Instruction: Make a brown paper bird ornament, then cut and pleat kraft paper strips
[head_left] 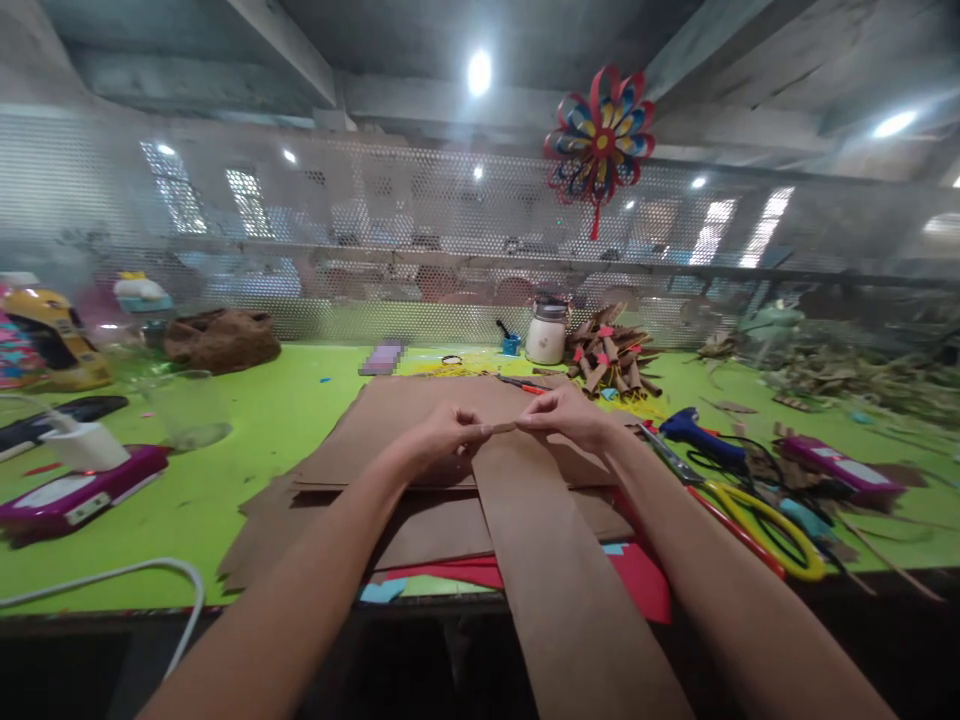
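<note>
Crowding the green desk (pixel 262 420), assorted materials surround a stack of brown paper sheets (pixel 375 420) at the centre. Small scissors (pixel 525 385) lie at its far edge, just beyond the hands, and red paper (pixel 645 585) projects from beneath its near side. To the right are large scissors with yellow and red handles (pixel 806 555), a blue glue gun (pixel 701 435), a purple power strip (pixel 844 465) and dried plant matter (pixel 862 370). Beyond the stack stand a lidded jar (pixel 546 335) and a heap of brown rolled pieces (pixel 611 360). To the left are a clear cup (pixel 191 410) and a second purple power strip (pixel 82 495) with a white plug (pixel 86 447).

The brown paper strip (pixel 540 540) lies across the stack and runs past the near desk edge (its lower end is out of frame). The left hand (pixel 450 430) and right hand (pixel 566 415) grasp its far end, thumbs and fingers pinched close, a short gap between the two grips. That end appears folded over.

Pale label areas show on both power strips, and a small mark on the jar; lettering on these is too small to read.
</note>
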